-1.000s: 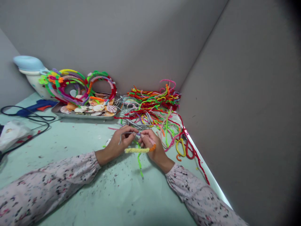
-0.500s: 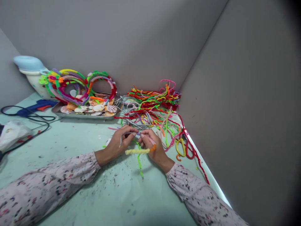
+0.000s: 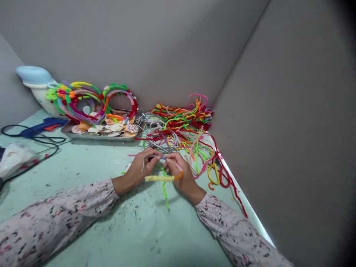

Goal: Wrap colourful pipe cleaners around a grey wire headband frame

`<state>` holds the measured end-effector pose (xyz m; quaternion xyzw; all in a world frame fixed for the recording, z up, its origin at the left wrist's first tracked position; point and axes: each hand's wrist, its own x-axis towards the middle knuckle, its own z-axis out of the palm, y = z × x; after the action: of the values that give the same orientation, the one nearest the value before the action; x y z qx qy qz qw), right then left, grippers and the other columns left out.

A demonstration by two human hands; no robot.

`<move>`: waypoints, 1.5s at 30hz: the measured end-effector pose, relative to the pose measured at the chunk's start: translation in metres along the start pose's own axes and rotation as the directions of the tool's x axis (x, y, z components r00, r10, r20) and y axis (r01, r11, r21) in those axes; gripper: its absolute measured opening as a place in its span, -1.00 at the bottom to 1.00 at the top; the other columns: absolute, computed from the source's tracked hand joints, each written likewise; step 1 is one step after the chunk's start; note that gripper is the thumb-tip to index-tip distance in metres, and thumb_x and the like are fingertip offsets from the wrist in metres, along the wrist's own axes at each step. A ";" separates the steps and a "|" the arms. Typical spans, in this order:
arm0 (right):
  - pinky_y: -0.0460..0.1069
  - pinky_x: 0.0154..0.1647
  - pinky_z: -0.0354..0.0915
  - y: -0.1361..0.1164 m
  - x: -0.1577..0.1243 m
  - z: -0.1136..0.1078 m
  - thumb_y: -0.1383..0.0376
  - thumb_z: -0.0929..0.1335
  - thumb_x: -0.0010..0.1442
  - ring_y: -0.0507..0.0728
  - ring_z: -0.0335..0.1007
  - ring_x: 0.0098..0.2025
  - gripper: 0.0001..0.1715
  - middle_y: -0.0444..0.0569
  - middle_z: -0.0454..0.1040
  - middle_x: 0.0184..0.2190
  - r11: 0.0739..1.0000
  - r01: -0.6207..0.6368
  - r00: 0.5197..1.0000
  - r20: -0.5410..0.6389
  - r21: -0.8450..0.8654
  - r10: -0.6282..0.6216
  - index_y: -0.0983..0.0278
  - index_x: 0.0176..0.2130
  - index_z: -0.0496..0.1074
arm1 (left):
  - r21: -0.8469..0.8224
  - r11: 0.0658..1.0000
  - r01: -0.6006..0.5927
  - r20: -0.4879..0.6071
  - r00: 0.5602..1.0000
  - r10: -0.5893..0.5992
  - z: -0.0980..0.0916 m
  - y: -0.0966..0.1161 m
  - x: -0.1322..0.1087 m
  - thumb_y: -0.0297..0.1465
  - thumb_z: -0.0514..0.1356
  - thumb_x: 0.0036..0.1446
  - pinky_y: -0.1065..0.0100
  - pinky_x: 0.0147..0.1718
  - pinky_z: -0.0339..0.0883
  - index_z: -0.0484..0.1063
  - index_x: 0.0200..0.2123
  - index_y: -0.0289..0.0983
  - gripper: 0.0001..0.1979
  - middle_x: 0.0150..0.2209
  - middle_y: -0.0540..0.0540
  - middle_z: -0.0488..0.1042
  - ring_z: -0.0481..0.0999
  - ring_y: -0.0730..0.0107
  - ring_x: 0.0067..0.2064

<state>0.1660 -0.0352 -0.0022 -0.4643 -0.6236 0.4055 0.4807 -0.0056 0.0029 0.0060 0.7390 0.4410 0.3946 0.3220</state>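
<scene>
Between my two hands is a curved headband (image 3: 159, 178), wrapped in fuzzy pipe cleaner in yellow, orange, pink and purple, with a bare grey stretch at its left end. My left hand (image 3: 142, 163) pinches it near the purple part, the grey end arching over the thumb. Close beside it, my right hand (image 3: 180, 170) has its fingertips closed on the purple wrap, while the pink, orange and yellow part bends round in front of that hand. A bright green pipe cleaner (image 3: 165, 194) lies on the table below the hands.
A metal tray (image 3: 102, 138) of shells and finished colourful headbands (image 3: 122, 91) stands at the back. Right of it is a heap of pipe cleaners (image 3: 180, 118) with grey bands. Yellow-handled scissors (image 3: 213, 174) lie at right. A blue glue gun (image 3: 41, 126) and black cable are left.
The headband's yellow end has swung slightly left and its orange part has turned a little. Both hands stay in nearly the same place, still pinching at the purple part.
</scene>
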 end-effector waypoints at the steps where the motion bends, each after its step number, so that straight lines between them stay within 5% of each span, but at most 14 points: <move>1: -0.07 -0.41 0.30 0.000 0.000 0.000 0.15 0.21 0.30 0.04 0.37 -0.41 -0.78 -0.12 0.46 -0.38 1.000 0.004 1.000 0.001 -0.008 -0.004 0.22 -0.18 0.33 | 0.000 1.000 0.002 0.001 1.000 -0.002 0.000 0.000 0.000 -0.25 0.10 0.17 0.35 -0.30 0.27 0.51 -0.27 -0.25 -0.76 -0.30 -0.08 0.47 0.42 0.31 -0.26; 17: -0.08 -0.39 0.29 0.003 0.001 -0.002 0.17 0.23 0.31 0.02 0.37 -0.41 -0.82 -0.13 0.46 -0.38 0.999 0.041 0.999 -0.002 0.007 -0.041 0.20 -0.17 0.33 | -0.011 1.000 0.004 -0.065 0.998 -0.005 0.005 -0.002 0.000 -0.25 0.16 0.16 0.37 -0.31 0.31 0.52 -0.29 -0.28 -0.77 -0.32 -0.09 0.50 0.46 0.32 -0.27; 31: -0.11 -0.50 0.24 0.008 0.006 0.000 0.15 0.26 0.26 0.02 0.33 -0.47 -0.80 -0.14 0.44 -0.43 0.984 -0.086 0.996 0.021 0.157 0.084 0.22 -0.22 0.33 | -0.033 0.999 -0.004 -0.018 1.000 0.003 0.005 -0.008 0.001 -0.25 0.16 0.16 0.32 -0.23 0.33 0.53 -0.28 -0.27 -0.76 -0.28 -0.10 0.54 0.49 0.28 -0.22; 45: -0.07 -0.43 0.28 0.003 0.000 0.000 0.16 0.23 0.30 0.03 0.37 -0.42 -0.80 -0.13 0.45 -0.40 1.000 0.005 1.000 0.003 -0.003 -0.005 0.20 -0.18 0.34 | -0.037 0.999 0.017 -0.038 0.999 -0.019 0.004 -0.001 0.001 -0.27 0.14 0.16 0.38 -0.36 0.28 0.51 -0.36 -0.28 -0.78 -0.39 -0.06 0.50 0.45 0.34 -0.32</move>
<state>0.1664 -0.0342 -0.0054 -0.4629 -0.6260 0.4042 0.4801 -0.0021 0.0041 0.0033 0.7214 0.4465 0.4137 0.3304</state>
